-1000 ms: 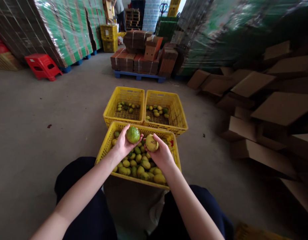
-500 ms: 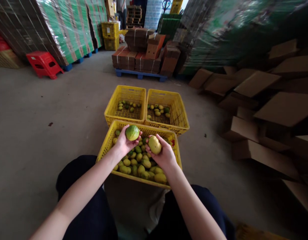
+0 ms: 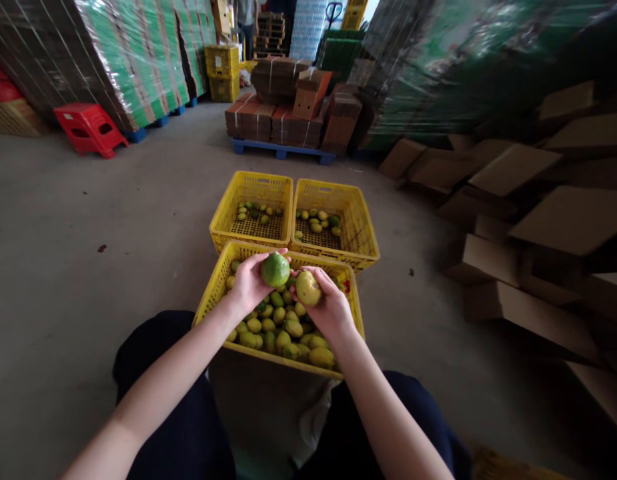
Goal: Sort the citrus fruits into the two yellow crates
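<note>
- Closer to the right hand (image 3: 332, 307) than half a second ago, the left hand (image 3: 251, 283) has shifted inward, its green fruit (image 3: 275, 269) turned to a rounder profile.
- Two fruits are held, one per hand, above the front crate (image 3: 268, 359), its fruit pile (image 3: 275, 327) too crowded to count; two more yellow crates, a left rear crate (image 3: 271, 184) and a right rear crate (image 3: 338, 257), stand just beyond.
- Left hand's grip: curled around the green fruit.
- Right hand's grip: wrapped about a yellow fruit (image 3: 309, 288), thumb along its upper right side.
- Both held fruits look nearly round; which way their long axes run cannot be told.
</note>
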Demonstrator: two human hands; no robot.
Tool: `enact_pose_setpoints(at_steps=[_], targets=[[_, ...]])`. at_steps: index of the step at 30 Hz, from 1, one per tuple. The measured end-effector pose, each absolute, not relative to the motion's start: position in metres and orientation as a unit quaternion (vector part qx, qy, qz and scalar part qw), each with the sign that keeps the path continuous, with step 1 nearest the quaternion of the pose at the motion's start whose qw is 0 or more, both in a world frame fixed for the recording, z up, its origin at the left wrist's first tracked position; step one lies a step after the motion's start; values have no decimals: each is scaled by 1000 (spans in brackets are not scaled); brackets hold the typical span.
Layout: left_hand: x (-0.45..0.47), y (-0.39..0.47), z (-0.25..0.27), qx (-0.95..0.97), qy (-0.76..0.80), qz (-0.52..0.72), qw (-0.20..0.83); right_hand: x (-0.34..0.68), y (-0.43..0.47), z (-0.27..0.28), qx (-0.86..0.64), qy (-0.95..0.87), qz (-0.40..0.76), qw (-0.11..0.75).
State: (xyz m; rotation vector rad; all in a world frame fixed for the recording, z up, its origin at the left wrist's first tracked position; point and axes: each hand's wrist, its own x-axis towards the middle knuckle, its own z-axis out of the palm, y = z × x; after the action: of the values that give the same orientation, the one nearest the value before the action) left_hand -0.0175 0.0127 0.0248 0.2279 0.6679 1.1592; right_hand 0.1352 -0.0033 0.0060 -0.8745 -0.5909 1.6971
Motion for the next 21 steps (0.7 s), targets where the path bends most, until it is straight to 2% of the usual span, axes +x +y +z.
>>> enact_pose_setpoints(at_steps=[7,10,15,21], targets=[[-17,14,21,43,344,508,789,133,-9,9,-406,-358,590,599],[-10,11,16,3,342,498,797,132,-12,8,-456,-444,480,604],[6,1,5,-1,309,461,832,124,-11,-3,-472,-608,261,583],[7,-2,1,-52,354,465,809,117,-5,-21,-427,-709,196,526]])
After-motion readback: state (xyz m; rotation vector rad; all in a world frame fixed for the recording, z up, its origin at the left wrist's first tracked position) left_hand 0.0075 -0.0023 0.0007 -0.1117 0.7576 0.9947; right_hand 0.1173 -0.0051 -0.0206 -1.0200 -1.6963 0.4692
